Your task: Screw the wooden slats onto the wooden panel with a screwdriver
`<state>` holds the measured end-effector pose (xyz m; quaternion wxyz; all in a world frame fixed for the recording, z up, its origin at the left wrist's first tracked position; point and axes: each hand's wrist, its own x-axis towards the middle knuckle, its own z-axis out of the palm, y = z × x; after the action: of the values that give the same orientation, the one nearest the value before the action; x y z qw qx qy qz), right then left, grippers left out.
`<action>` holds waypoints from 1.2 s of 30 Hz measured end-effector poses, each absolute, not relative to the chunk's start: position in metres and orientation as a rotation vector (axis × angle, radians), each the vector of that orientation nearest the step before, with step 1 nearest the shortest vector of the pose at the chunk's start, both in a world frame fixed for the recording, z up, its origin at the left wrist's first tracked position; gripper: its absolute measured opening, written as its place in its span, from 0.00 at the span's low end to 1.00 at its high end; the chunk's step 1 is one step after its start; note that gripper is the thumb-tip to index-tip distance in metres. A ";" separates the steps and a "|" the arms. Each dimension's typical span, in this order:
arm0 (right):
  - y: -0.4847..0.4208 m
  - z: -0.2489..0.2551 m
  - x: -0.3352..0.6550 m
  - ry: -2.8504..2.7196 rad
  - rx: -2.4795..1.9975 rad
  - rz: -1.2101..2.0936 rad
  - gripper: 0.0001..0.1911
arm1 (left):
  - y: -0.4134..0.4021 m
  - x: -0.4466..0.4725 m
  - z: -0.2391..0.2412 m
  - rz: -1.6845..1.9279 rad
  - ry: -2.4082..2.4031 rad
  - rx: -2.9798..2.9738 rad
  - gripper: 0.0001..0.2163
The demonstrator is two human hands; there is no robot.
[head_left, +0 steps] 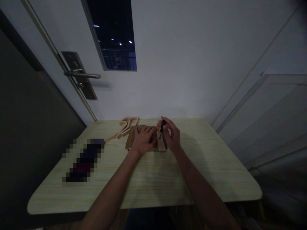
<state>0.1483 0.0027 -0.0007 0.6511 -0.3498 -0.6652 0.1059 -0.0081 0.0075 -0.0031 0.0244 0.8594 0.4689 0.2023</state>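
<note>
My left hand (144,140) lies palm down on a brown cardboard-like block (130,140), its fingers spread across the top. A pale wooden piece (161,145) rests at the right end of this block, close to my left fingertips. My right hand (174,135) is closed around a small black-handled tool (163,124), held upright over the wooden piece. The thin tip of the tool points down at the wood; whether it touches is too dark to tell. Behind my left hand, part of the block is hidden.
Curved pale wooden pieces (129,123) lie at the back left of the table (144,185). A blurred-out dark object (85,161) is on the left. Behind the table stands a white door with a metal handle (83,75) and a window (115,38).
</note>
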 end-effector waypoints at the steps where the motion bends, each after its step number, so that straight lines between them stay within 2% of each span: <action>1: 0.003 -0.001 0.148 -1.499 -0.808 0.251 0.15 | 0.008 -0.008 -0.003 0.625 1.448 2.659 0.18; 18: 0.009 -0.004 0.147 -1.328 -0.816 0.167 0.12 | 0.008 -0.009 -0.005 0.629 1.436 2.660 0.19; 22: 0.006 -0.003 0.148 -1.379 -0.820 0.140 0.09 | 0.008 -0.009 -0.005 0.642 1.441 2.664 0.18; 36: 0.010 -0.005 0.149 -1.466 -0.857 0.157 0.11 | 0.008 -0.008 -0.005 0.634 1.443 2.660 0.18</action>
<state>0.1488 0.0103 -0.0053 0.6581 -0.3785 -0.6472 0.0691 -0.0084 0.0080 -0.0045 0.0246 0.8600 0.4666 0.2049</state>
